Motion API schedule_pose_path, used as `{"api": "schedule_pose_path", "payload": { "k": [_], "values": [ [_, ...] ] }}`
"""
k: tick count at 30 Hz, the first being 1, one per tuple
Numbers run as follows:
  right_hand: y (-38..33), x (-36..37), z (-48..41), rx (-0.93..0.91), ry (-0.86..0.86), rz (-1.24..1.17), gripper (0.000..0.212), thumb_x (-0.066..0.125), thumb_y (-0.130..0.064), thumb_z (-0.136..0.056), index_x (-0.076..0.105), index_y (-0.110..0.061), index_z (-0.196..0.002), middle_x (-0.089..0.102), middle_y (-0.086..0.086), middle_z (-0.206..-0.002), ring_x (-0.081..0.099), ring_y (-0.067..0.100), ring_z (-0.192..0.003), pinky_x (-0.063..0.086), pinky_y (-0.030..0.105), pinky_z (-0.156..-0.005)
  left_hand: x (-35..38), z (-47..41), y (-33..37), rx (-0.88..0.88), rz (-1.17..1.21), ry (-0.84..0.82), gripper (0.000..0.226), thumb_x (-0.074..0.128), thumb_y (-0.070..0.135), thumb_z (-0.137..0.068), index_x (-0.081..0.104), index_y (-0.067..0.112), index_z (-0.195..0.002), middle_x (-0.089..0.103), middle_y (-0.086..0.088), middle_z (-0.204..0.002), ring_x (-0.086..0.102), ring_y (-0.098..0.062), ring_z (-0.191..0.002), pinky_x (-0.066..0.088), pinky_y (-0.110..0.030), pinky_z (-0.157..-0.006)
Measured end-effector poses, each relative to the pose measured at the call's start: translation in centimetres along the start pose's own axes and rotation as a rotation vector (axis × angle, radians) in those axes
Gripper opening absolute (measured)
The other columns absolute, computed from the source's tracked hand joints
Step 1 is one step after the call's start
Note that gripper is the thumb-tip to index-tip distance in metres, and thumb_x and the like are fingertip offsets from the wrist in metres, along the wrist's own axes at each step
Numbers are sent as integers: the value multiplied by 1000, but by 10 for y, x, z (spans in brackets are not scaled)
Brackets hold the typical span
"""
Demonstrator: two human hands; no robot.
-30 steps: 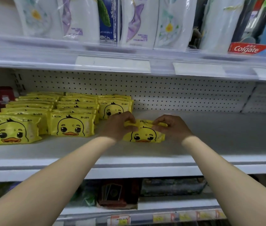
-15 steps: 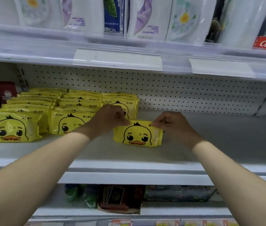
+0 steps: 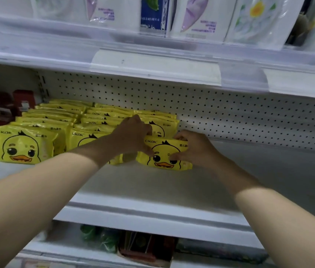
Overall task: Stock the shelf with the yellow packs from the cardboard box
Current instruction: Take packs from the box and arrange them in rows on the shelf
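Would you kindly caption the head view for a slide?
Left hand and right hand hold a yellow duck pack on the white shelf beside stocked rows.

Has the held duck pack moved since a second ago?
Yes: the held duck pack slid left and back, closing on the third row's front pack.

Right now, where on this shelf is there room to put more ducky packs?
The shelf is bare right of the duck pack that the left hand and right hand hold, back to the pegboard. A bare strip runs along the front edge too. The left is crowded: rows of yellow packs, then red items.
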State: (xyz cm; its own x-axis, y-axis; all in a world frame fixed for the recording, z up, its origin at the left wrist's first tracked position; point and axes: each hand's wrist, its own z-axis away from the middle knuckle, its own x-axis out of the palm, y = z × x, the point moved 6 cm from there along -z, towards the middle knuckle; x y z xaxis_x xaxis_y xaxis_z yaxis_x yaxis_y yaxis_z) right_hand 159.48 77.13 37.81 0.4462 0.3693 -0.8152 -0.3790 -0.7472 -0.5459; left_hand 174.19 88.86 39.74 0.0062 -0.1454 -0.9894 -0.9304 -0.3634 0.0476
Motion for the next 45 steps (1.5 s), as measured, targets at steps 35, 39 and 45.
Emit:
{"api": "schedule_pose_path", "payload": {
  "k": [35,39,45],
  "values": [
    [-90,-7,21,118,223,185,71,78,-52,-74,52,-27,-136,56,4,-133,45,24,-128,45,36,-99,-49,63,-53,-284,364,154,79,61,65,-82,42,16,-140,43,-11,-141,39,-33,-132,40,-47,-105],
    [-132,3,51,162,104,244,78,70,-70,-65,55,-33,-132,56,2,-138,51,26,-125,47,34,-99,-57,111,-72,-330,248,99,84,56,74,-79,43,17,-139,44,-12,-143,41,-35,-131,41,-44,-105],
    [-193,39,117,129,38,283,80,73,-64,-76,48,-25,-142,53,3,-143,50,25,-130,47,38,-101,-54,221,-101,-303,236,89,78,62,69,-78,50,14,-131,47,-14,-138,44,-35,-127,44,-48,-102]
  ]
}}
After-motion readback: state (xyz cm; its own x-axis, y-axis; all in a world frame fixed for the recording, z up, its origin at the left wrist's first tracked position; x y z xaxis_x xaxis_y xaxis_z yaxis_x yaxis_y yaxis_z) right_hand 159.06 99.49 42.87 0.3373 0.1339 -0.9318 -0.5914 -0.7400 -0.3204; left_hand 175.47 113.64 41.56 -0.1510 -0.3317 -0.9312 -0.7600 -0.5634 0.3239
